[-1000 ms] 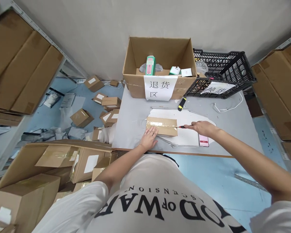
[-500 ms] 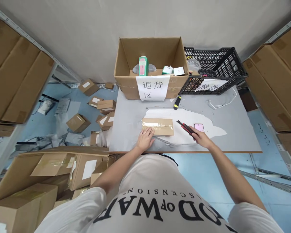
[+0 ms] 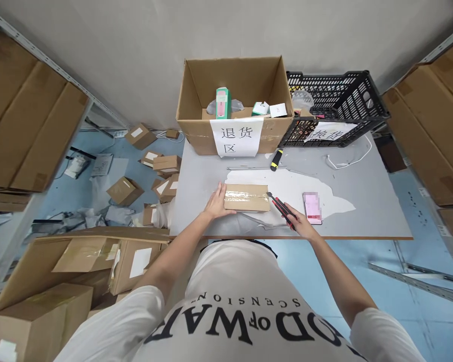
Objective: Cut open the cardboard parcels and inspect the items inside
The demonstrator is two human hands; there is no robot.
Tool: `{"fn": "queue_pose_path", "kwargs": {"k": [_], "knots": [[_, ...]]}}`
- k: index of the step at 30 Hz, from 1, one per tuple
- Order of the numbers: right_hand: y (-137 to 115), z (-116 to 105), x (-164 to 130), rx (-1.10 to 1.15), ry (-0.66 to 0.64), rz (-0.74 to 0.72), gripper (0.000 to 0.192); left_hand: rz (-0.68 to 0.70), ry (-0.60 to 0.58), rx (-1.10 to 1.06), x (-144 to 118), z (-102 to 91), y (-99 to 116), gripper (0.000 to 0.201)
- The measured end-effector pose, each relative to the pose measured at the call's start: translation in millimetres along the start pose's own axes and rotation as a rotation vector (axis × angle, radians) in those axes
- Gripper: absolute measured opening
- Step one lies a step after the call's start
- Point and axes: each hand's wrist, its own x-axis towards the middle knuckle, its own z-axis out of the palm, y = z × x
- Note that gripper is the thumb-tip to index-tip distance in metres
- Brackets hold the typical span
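Since the earlier frame the right hand (image 3: pixel 301 227) has drawn back toward the near edge of the grey worktop (image 3: pixel 366 221), bringing the red-and-black utility knife (image 3: pixel 280 209) so that its tip now sits just at the right end of the small flat brown cardboard parcel sealed with clear tape (image 3: pixel 246 197) — and the left hand (image 3: pixel 216 203) has slid from the parcel's near side to its left end. The right hand is closed around the knife's handle, the knife slanting up and left toward the parcel. The left hand lies flat and spread, fingers pressed against the parcel's left end, holding nothing.

The parcel lies near the front edge of the worktop, about midway along it, on a patch of white torn paper (image 3: pixel 298 186). A pink phone (image 3: pixel 312 207) lies face up just right of the knife.

At the far edge stands a large open brown cardboard box with a white paper sign on its front (image 3: pixel 235 103) — inside are a green-and-pink upright carton (image 3: pixel 222 103), a crumpled clear plastic bag (image 3: pixel 234 105) and two small white boxes (image 3: pixel 270 108). Beside it, at the far right corner, is a black plastic lattice crate (image 3: pixel 337 108), tilted, with a white label; its contents are too dim to tell. A black-and-yellow tool (image 3: pixel 276 159) lies in front of the box, and a white cord (image 3: pixel 349 160) near the crate.
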Motion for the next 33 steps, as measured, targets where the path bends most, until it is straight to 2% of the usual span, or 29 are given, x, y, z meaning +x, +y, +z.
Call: {"fn": "queue_pose_path", "kwargs": {"k": [3,6,20,25,33], "knots": [[0.8,2.5,1.3,0.129,0.023,0.007,0.073,-0.015,0.014,-0.031,1.3,3.5,-1.7,0.135],[1.1,5.5,2.8,0.167,0.028,0.030,0.075,-0.015,0.026,-0.037,1.5,3.9,-1.4,0.135],[3.9,12.7,-3.6,0.188,0.009,0.046,0.078,-0.008,0.054,-0.016,2.0,6.4,-2.2,0.134],[5.8,10.8,-1.0,0.199,0.055,0.046,0.078,-0.017,0.042,-0.010,1.3,4.7,-0.3,0.135],[1.2,10.8,1.3,0.189,0.032,0.063,0.078,-0.014,0.047,-0.018,0.7,4.5,-0.1,0.132]]}}
